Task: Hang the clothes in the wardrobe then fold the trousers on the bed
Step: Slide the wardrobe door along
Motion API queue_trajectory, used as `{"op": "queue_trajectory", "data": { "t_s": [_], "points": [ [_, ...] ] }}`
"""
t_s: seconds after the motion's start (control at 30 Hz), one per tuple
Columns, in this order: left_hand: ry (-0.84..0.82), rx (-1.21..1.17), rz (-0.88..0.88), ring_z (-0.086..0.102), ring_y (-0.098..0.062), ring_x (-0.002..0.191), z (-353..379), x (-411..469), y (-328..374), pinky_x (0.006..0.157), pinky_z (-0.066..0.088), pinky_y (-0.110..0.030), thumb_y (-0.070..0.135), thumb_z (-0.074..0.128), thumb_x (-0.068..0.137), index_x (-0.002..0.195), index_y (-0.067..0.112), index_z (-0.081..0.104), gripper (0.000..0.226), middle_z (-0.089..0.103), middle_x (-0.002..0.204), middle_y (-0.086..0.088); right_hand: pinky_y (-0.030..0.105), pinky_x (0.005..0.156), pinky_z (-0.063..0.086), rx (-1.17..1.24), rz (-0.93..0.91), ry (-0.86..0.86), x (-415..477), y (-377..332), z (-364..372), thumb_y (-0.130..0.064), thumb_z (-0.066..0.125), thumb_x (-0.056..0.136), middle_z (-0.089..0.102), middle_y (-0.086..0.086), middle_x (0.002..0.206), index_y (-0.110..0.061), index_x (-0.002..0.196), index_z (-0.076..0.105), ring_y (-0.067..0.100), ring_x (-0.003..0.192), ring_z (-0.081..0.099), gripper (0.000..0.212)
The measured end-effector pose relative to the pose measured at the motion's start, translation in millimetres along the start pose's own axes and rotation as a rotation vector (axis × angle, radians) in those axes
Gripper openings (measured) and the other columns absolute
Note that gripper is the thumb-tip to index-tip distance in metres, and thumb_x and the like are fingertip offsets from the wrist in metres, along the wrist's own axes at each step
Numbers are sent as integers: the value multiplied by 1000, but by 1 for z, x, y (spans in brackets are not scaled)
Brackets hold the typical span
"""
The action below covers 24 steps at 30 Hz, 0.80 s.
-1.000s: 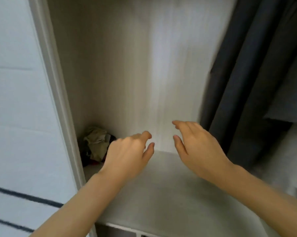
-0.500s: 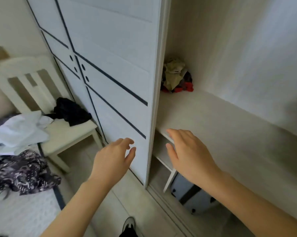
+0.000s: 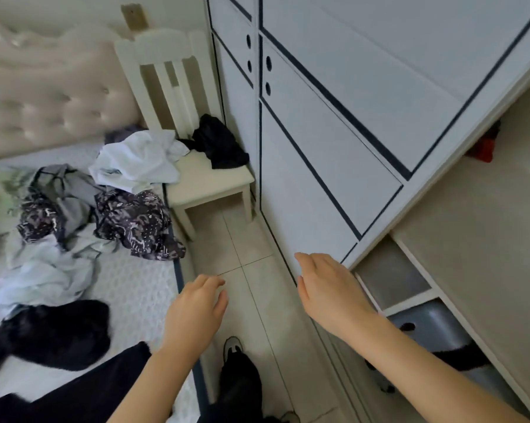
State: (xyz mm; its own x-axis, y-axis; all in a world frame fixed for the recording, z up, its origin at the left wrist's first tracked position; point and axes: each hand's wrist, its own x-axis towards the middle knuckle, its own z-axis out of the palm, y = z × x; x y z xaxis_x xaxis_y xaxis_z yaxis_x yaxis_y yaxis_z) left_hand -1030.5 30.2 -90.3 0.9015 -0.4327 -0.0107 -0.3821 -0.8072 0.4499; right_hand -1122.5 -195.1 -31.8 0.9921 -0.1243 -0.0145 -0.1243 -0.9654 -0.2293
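Bare left hand (image 3: pixel 196 312) and right hand (image 3: pixel 330 288) hover over floor tiles (image 3: pixel 251 270), fingers loosely spread, holding nothing — clothes (image 3: pixel 83 215) heaped on bed (image 3: pixel 129 288), black trousers (image 3: pixel 56 334) near its edge; wardrobe (image 3: pixel 349 123) at right.

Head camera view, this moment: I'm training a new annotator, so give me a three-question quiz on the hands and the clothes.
1. True or false: both hands are empty.
2. What lies on the chair seat? A) black garment B) shoe C) hanger
3. Which hand is nearer the wardrobe door?

Key:
1. True: left hand and right hand hold nothing.
2. A: black garment on the chair.
3. Right, by the wardrobe door.
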Motion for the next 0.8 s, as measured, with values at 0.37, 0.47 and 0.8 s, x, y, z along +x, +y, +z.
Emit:
{"op": "queue_trajectory", "data": {
  "t_s": [0.37,0.47,0.8],
  "points": [
    [-50,47,-84,59,-28,91,-16,153,-91,66,47,-35,19,57,95,105,12,69,18,66,98,-4,34,73,49,-31,-49,-177,188,-30,54,-15,40,98,58,4,101,-11,108,52,21,92,53,16],
    [-66,77,-91,57,-26,100,-24,200,-107,76,49,-37,21,53,96,115,15,66,24,65,106,-3,34,67,47,-39,-38,-212,238,-37,59,-15,41,98,56,4,96,-10,101,50,22,89,51,11],
    [-184,80,-204,53,-26,112,-15,346,-151,87,49,-38,24,49,97,127,17,58,32,63,119,-2,32,63,38,-80,-68,-304,398,-17,88,-14,39,98,57,8,103,-9,109,50,24,93,51,15]
  ]
}}
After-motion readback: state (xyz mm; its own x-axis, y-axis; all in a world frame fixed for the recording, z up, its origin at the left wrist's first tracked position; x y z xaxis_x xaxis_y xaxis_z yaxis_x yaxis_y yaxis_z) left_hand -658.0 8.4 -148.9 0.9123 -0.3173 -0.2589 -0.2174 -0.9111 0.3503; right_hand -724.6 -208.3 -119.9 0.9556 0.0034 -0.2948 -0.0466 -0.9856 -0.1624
